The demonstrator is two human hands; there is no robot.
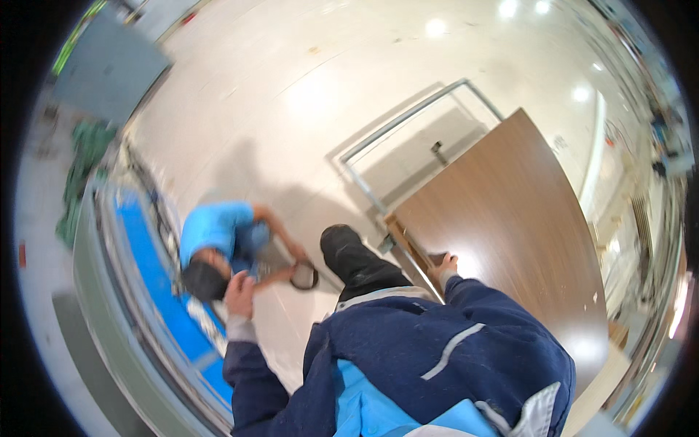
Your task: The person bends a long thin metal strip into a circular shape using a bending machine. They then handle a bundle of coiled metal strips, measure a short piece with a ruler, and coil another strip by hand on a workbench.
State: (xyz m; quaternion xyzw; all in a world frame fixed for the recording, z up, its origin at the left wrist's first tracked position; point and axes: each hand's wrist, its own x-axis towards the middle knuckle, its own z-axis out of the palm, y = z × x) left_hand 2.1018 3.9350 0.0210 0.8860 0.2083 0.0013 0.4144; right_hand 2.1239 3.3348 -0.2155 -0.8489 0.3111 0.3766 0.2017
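My right hand (pixel 445 268) is closed at the near left edge of a large brown wood-grain board (pixel 510 197), beside a small dark piece there. The board lies on a grey metal-framed cart (pixel 408 120). My left hand (pixel 239 295) is raised on the left, its fingers loosely bent and slightly apart, with nothing seen in them. Just beyond it a co-worker in a light blue shirt (pixel 215 226) and dark cap crouches low. That person's hands hold a dark ring-shaped item (pixel 304 277), perhaps a strap or tape roll; I cannot tell which.
Left of the co-worker lie long grey panels and a bright blue sheet (pixel 138 240). Green cloth or netting (pixel 86 164) is heaped behind them, near a large grey box (pixel 113 65). Stacked long strips (pixel 641 226) line the right side. My dark shoe (pixel 338 240) is beside the cart.
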